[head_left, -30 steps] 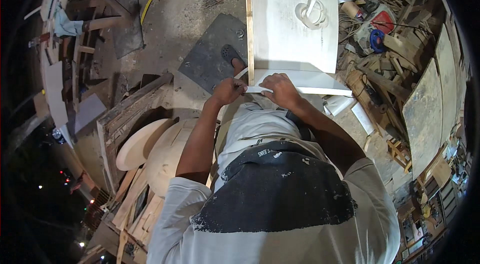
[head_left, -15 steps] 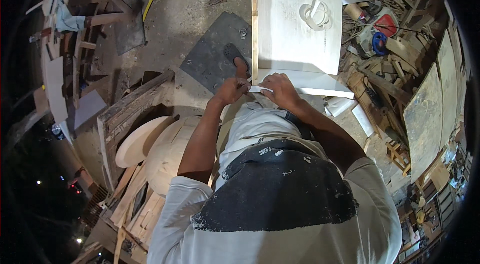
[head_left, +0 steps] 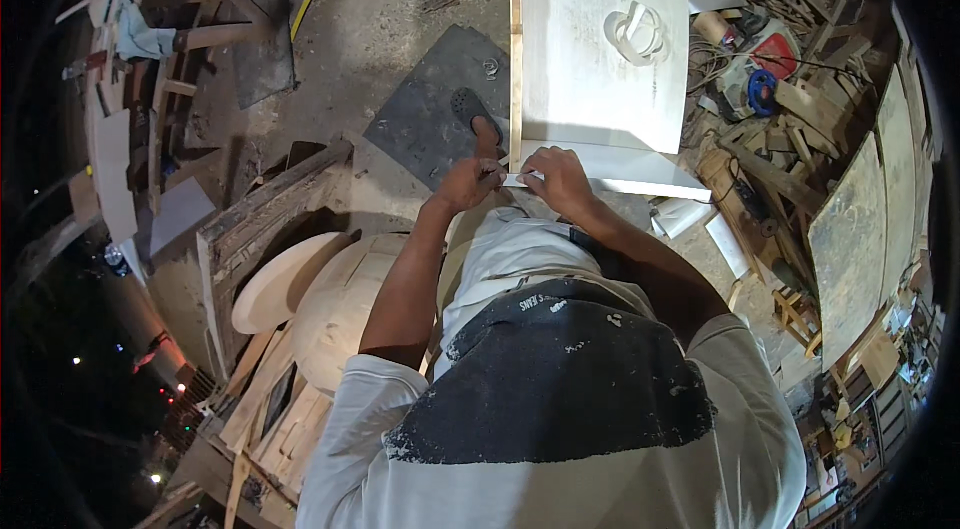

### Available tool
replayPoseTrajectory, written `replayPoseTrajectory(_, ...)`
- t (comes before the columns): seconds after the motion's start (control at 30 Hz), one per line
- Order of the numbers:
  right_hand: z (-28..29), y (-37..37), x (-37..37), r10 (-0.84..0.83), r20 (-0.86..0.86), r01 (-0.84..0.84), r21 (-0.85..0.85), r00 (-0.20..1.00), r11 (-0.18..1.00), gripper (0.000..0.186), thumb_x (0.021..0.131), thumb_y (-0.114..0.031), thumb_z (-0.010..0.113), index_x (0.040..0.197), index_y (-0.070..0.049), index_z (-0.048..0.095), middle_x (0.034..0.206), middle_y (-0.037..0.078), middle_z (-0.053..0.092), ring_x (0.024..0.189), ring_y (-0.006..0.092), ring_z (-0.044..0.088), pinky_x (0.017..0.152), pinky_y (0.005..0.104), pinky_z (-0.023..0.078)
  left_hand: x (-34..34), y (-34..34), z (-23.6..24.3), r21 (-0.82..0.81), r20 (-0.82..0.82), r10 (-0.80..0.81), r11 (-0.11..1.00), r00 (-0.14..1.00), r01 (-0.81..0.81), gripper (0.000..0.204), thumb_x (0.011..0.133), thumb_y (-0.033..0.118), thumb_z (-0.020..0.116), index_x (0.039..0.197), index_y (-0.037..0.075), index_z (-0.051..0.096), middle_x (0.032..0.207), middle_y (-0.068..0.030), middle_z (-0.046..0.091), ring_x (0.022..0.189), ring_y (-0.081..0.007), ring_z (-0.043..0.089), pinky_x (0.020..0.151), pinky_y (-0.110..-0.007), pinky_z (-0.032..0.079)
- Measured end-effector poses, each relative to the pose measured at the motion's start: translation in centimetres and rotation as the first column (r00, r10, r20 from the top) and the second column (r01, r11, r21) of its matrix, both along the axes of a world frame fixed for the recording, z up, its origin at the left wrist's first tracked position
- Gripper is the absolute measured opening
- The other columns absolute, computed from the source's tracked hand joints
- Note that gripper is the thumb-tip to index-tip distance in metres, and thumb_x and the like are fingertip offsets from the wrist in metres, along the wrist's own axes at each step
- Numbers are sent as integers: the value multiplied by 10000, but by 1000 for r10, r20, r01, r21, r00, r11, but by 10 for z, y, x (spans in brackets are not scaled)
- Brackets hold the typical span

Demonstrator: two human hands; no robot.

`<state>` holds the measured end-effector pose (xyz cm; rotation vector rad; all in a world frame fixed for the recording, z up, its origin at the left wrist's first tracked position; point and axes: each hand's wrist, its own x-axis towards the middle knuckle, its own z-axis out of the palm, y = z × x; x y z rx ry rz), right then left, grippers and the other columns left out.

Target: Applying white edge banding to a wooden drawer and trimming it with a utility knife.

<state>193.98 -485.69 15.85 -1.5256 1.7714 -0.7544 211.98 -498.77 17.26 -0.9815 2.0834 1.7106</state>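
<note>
My left hand is closed at the near left corner of a white panel piece, its fingertips pinching the end of a thin white strip. Close beside it, my right hand is closed too, with thumb and fingers on the same strip and the palm over the panel's near edge board. Little of the strip shows between the fingertips. A loose coil of white band lies on the panel's face. Along the panel's left side runs a bare wooden edge.
A dark mat lies on the floor, my shoe upon it. Round wooden pieces stand at the lower left beside a worn wooden frame. Scrap wood, cables and a red-and-white machine crowd the right.
My fingertips have come slightly closer together, and less of the white strip shows between them. The whole view has shifted a little; the panel and coil stay in place.
</note>
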Motion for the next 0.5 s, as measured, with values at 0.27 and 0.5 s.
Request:
replayPoseTrajectory(0.27,-6,-14,3,-27,-4,27,145,1000,989,316,745,-376,729,795,-77,641,769,101,613,800,308,605,682,450,431,0,-5,-8,-40,-20,-93,995,995,92,198,906,173,545,920,13,661,778,-123,660,715,-221,598,696,-351,472)
replayPoseTrajectory(0.5,-2,-16,4,-49,-58,58,164,997,985,397,696,-454,737,694,-86,587,705,108,607,725,324,618,610,448,430,2,0,-5,-86,191,-105,989,976,123,240,863,269,542,995,103,654,946,-169,669,936,-371,619,817,-464,462)
